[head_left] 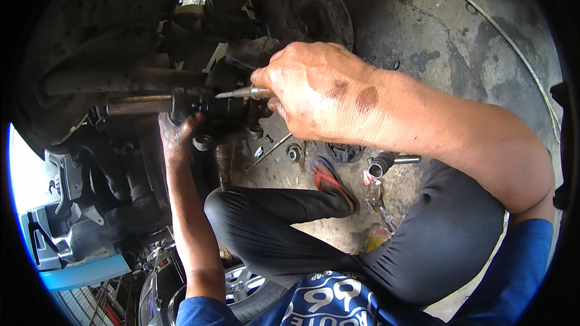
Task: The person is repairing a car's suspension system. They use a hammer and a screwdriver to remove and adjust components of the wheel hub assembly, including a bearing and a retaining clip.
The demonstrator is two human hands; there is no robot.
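My right hand (308, 93) is closed round a slim tool with a tapered metal tip (234, 93), possibly a screwdriver or a punch. The tip points left and lies over a dark, greasy cylindrical part (220, 107) under the vehicle. From below, my left hand (177, 136) grips that part near its left end, its blackened thumb against the underside. Some of the left fingers are hidden behind it. A bare brownish metal shaft (139, 105) sticks out leftward from the part. Whether the tip touches the part I cannot tell.
A brake disc (311, 9) stands beyond my right hand. Below the work hangs a rusty cylindrical piece (223, 163). On the stained floor lie a ring-shaped part (293, 153), a dark tube (382, 164) and a long cable (510, 39). My sandalled foot (332, 184) rests among them.
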